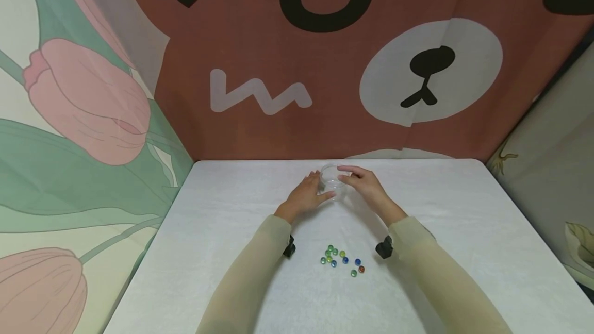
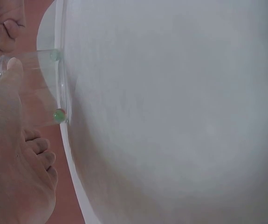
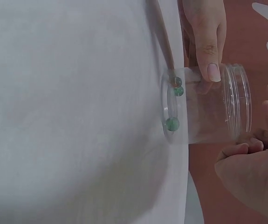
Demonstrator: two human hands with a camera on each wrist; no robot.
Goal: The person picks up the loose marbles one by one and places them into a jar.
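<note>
A clear plastic jar (image 1: 331,175) stands upright near the table's far edge. My left hand (image 1: 303,196) grips its side, the thumb (image 3: 212,70) lying along the wall near the threaded rim. At the jar's mouth is my right hand (image 1: 368,187), its index finger and thumb extended and apart, the other fingers curled; I see nothing between them. In the right wrist view, green marbles (image 3: 172,124) lie on the jar's bottom, one with some red. Several loose glass marbles (image 1: 345,260), green, yellow, blue and reddish-brown, lie on the table nearer to me, between my forearms.
A white cloth covers the table (image 1: 209,282). Behind its far edge hangs a brown backdrop (image 1: 260,138) with a cartoon bear face. A tulip-print cloth (image 1: 93,102) hangs on the left, and another patterned cloth (image 1: 552,169) on the right.
</note>
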